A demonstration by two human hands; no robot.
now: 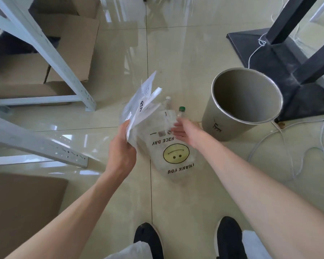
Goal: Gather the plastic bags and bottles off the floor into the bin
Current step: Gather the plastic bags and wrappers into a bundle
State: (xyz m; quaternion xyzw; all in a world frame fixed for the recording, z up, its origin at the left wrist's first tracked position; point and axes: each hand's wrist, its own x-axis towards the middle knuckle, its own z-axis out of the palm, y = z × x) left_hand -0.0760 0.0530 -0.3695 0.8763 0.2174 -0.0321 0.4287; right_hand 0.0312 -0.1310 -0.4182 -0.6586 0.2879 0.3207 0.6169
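**Bags in hand, bin not yet filled**

On the glossy tiled floor point(120, 43), between a pale metal rack point(45, 49) on the left and a black stand base point(281, 58) on the right, the clearing looks barely begun. Largest of the task's things, the grey metal bin point(211, 118) stands upright to the right of the litter, and the part of its inside that shows holds nothing. Next comes the clear smiley-face bag point(176, 159), lying flat on the tiles near the person's black shoes point(148, 240). Above it, the left hand point(122, 152) has its fingers clenched on a bunch of clear and white plastic bags point(140, 107), lifted off the floor. The right hand point(185, 130) reaches forward, fingers spread and released, gripping nothing, hovering over the top edge of the smiley-face bag. Smallest, two clear bottles lie just beyond: a white-capped bottle point(166, 101) and a green-capped bottle point(181, 111), both untouched. By my reckoning, everything remains to be binned; only the left-hand bunch is gathered.
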